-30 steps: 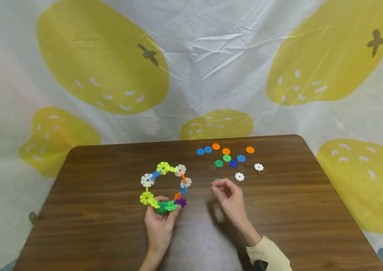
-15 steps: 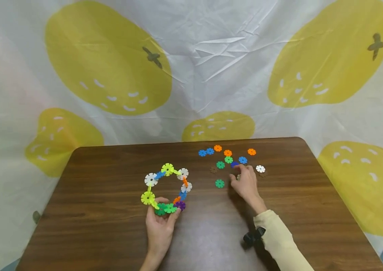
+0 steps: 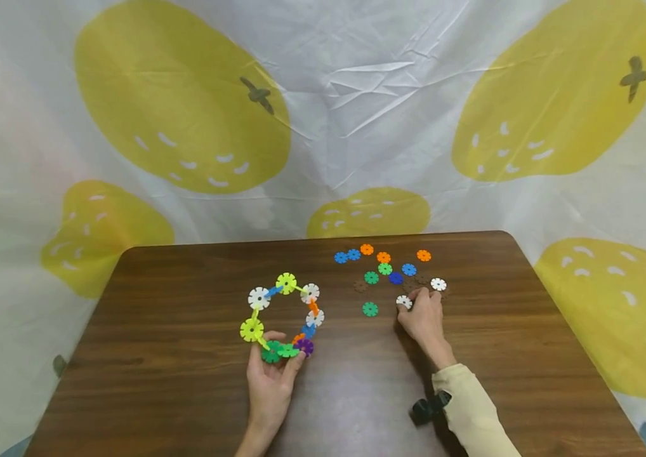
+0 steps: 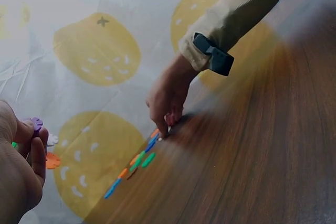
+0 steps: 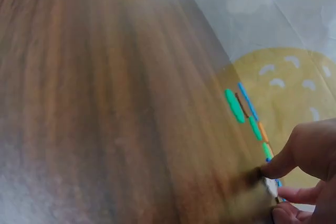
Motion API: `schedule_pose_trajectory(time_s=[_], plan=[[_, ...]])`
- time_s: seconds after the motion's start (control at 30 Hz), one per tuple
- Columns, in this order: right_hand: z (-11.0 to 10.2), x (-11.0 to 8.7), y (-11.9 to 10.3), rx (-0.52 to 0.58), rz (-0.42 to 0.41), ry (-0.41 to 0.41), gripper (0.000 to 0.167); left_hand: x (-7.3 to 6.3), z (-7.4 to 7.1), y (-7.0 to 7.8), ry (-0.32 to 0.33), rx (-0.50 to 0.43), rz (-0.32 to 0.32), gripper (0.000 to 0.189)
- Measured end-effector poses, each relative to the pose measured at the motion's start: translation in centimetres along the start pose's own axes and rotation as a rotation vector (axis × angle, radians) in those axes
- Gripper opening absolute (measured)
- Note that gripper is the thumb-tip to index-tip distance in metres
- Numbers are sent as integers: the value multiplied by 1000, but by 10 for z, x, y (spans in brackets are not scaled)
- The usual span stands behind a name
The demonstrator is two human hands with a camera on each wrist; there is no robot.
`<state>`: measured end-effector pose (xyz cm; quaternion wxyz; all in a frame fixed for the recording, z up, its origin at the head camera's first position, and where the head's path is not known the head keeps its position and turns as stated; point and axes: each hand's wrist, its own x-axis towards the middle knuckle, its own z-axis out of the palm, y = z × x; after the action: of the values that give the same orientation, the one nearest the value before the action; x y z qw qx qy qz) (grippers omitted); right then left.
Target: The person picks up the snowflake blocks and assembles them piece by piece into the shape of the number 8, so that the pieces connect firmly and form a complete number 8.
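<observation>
My left hand (image 3: pixel 268 390) grips a ring of interlocking snowflake discs (image 3: pixel 271 351) by its lower edge, thumb beside the purple disc (image 3: pixel 303 347). The ring stands up in yellow, white, blue, orange, green and purple. In the left wrist view, fingers and thumb close around the purple disc (image 4: pixel 36 124), and most of the ring is out of sight. On the table to the right, my right hand (image 3: pixel 427 320) pinches a white snowflake disc (image 3: pixel 403 302) between thumb and fingertips. The right wrist view has this white disc (image 5: pixel 271 186) partly hidden by the fingers.
Loose discs lie scattered at the back right: a green disc (image 3: pixel 370 309), a dark blue disc (image 3: pixel 395 278), an orange disc (image 3: pixel 424 255), another white disc (image 3: pixel 438 284) and several more. Brown discs (image 3: pixel 361 286) blend into the wooden table (image 3: pixel 157 355). A patterned cloth (image 3: pixel 323 127) hangs behind.
My right hand has moved right and back to the loose discs, uncovering the green disc, and now takes hold of the white one. The left hand still holds the ring, tilted slightly.
</observation>
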<state>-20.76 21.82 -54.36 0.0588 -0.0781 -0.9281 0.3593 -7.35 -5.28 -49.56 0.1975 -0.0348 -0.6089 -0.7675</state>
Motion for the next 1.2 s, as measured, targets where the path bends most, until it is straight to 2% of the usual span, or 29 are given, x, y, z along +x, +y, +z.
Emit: schedule_pose_trajectory(time_s=[0.17, 0.37, 0.53, 0.63, 0.7, 0.83, 0.93, 1.03, 1.2], plan=[[-2, -1, 6, 31, -47, 13, 28, 0, 1, 0, -2, 1, -9, 46], [-2, -2, 11, 81, -124, 50, 9, 0, 1, 0, 8, 1, -3, 45], [-5, -7, 6, 159, -112, 30, 6, 0, 3, 1, 9, -14, -12, 44], [-10, -18, -5, 279, -112, 2, 7, 2, 4, 2, 8, -34, -18, 44], [-16, -29, -17, 406, -150, -25, 7, 3, 5, 2, 9, -47, -16, 44], [-25, -56, -50, 675, -297, -110, 7, 5, 8, 5, 21, -59, -9, 43], [-27, -73, -72, 829, -418, -191, 10, 5, 10, 7, 25, -74, -13, 43], [-25, -84, -87, 926, -491, -268, 12, 5, 13, 8, 17, -95, -35, 42], [-19, -91, -98, 1000, -522, -351, 15, 4, 16, 11, 0, -124, -78, 41]])
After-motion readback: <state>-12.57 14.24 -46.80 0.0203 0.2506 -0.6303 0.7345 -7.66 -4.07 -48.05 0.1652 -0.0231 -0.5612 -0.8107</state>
